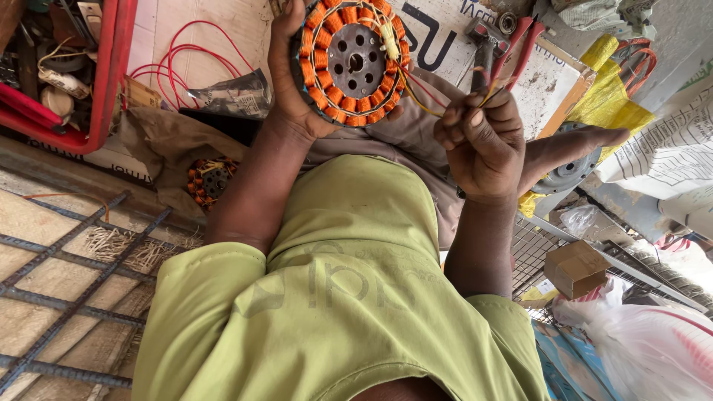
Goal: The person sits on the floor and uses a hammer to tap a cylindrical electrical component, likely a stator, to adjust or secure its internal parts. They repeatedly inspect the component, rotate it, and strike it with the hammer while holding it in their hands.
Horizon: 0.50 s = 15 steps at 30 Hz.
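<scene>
Your left hand (293, 89) grips the round stator (350, 61) with orange windings by its rim, while your right hand (481, 141), just beside it, pinches its lead wires (423, 93) between closed fingertips.

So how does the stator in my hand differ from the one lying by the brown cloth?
The held stator is gripped in the left hand, face-on and fully visible. The lying stator sits low down, partly tucked under the brown cloth. The held stator's wires run to the right hand, while no hand touches the lying stator. Both have orange windings around a grey, holed core.
</scene>
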{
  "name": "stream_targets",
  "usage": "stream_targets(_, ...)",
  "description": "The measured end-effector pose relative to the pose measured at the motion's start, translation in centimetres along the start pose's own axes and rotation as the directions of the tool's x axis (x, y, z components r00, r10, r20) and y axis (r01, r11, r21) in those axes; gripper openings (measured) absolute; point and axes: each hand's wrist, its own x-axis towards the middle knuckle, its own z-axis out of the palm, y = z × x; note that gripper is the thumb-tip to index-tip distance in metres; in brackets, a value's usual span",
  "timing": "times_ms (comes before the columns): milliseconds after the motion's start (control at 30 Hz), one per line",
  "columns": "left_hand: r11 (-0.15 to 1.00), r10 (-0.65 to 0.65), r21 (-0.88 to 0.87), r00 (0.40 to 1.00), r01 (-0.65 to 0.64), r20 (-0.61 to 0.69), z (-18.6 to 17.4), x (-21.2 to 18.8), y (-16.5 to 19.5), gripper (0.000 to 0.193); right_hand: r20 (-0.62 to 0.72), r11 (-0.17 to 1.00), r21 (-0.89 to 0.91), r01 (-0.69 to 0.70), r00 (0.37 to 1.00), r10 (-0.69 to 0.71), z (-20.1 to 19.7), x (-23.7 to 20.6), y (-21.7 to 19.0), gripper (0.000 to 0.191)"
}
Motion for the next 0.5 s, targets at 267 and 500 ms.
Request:
stream_targets(267, 0.999, -0.026, -0.038, 0.999, 0.024, -0.048, -0.3, 0.2, -0.3, 0.082, 0.001, 1.0, -0.014, 0.004, 1.0, -0.004, -0.5, -0.1, -0.2, 0.031)
stream_targets(500, 0.994, -0.08, -0.079, 0.997, 0.079, -0.012, -1.0, 0.0, -0.4, 0.082, 0.025, 0.998, 0.026, 0.051, 0.998, -0.052, -2.0, -0.5, -0.4, 0.017)
